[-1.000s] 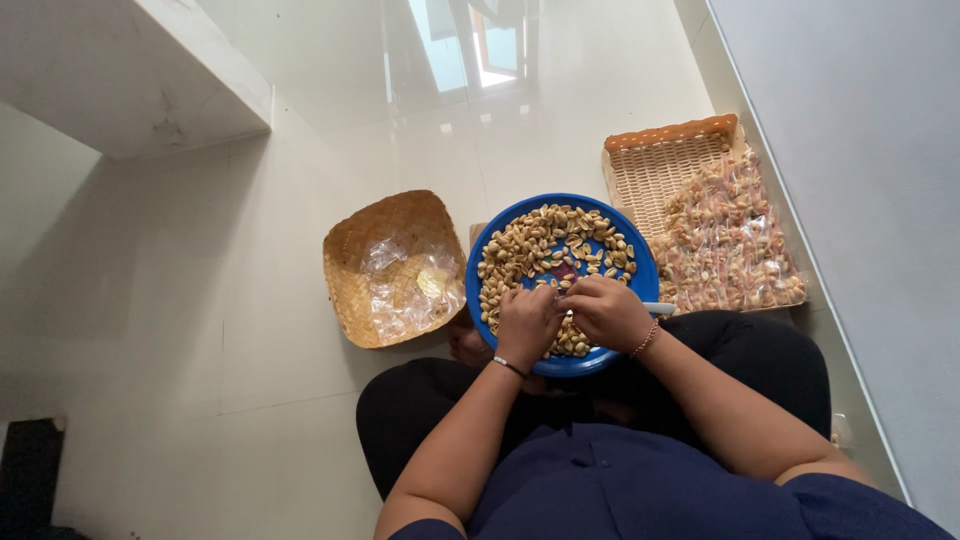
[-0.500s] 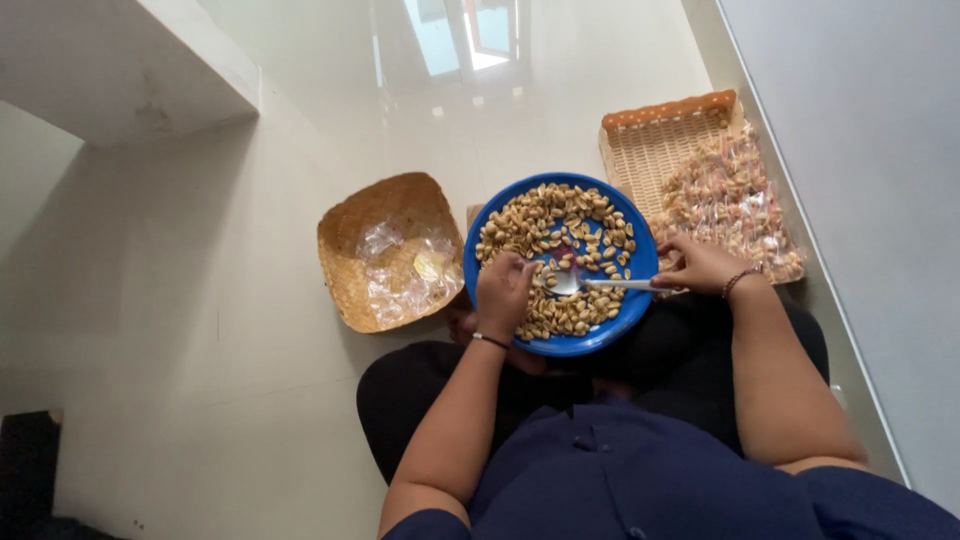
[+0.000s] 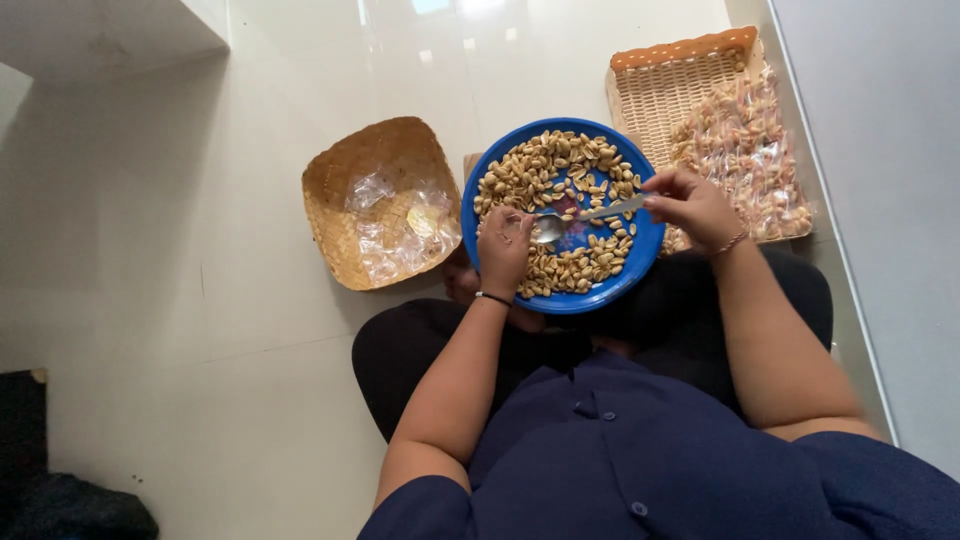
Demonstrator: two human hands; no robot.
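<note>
The right hand (image 3: 692, 205) grips the handle of a spoon (image 3: 585, 217) lying across a blue plate (image 3: 648, 240) of peanuts (image 3: 545, 170) on the lap; the left hand (image 3: 505, 250), fingers curled, meets the spoon's bowl, its grip unclear; a woven basket (image 3: 345, 190) sits beside the plate.

Both forearms come up from the bottom of the frame toward the middle. The left hand (image 3: 505, 250) sits just left of center, fingers curled in a loose pinch, a dark band on its wrist. The right hand (image 3: 690, 205) is up and right of it, fingers closed in a grip, thin bracelet on the wrist, elbow bent out toward the lower right.
</note>
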